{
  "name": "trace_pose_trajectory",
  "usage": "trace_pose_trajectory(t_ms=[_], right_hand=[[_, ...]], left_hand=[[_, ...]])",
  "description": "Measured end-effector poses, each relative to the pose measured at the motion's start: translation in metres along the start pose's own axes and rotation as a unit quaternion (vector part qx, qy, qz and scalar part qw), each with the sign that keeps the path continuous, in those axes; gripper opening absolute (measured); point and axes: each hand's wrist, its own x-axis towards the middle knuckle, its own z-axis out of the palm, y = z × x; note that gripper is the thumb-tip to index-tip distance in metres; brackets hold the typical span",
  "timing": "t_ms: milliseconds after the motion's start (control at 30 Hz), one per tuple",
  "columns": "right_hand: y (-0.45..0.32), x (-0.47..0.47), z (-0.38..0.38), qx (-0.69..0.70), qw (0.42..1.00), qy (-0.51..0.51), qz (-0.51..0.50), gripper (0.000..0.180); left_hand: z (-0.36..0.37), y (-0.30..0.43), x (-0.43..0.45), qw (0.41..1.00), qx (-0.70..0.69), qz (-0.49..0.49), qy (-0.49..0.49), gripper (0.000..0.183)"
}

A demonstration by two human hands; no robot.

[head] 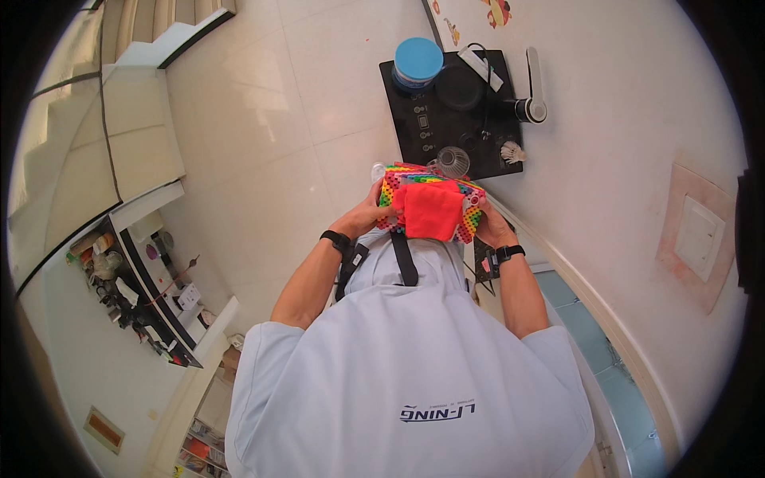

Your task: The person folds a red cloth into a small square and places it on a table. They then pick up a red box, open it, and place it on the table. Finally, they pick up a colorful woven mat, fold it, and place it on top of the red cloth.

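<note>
Both of my hands grip a box-like holder of multicoloured beads [471, 222] in front of my waist. A bright red cloth [433, 210] lies over its near face. My left hand [363, 214] clasps the left end, with the thumb against the red cloth's edge. My right hand [495, 226] wraps around the right end. Just beyond the beaded holder, a clear ribbed glass [452, 162] rests at the near edge of a black induction cooktop [406, 134]. A small transparent object [378, 172] shows at the holder's far left corner; its kind is unclear.
On the cooktop stand a blue-lidded tub [418, 60], a dark round object [459, 88], a cable [487, 89] and a shuttlecock [513, 152]. A white-and-black device [534, 98] is by the right wall, which has a switch [699, 239]. Stairs [170, 27] and a cluttered shelf [131, 293] lie leftward.
</note>
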Motion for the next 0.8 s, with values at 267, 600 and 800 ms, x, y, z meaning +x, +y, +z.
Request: trace_pose_trajectory(t_ms=[267,600,800], right_hand=[[-0.055,0.026,0.015,-0.454,0.843,0.271,-0.096,0.066],[-0.103,0.083,0.071,-0.783,0.585,0.206,0.045,0.042],[-0.11,0.08,0.079,-0.715,0.666,0.213,-0.008,0.039]], left_hand=[[-0.005,-0.007,0.0,1.0,0.017,0.023,-0.011,0.101],[0.001,-0.002,-0.006,0.999,-0.012,0.03,-0.018,0.108],[-0.005,-0.01,-0.004,0.999,-0.008,0.033,-0.015,0.11]])
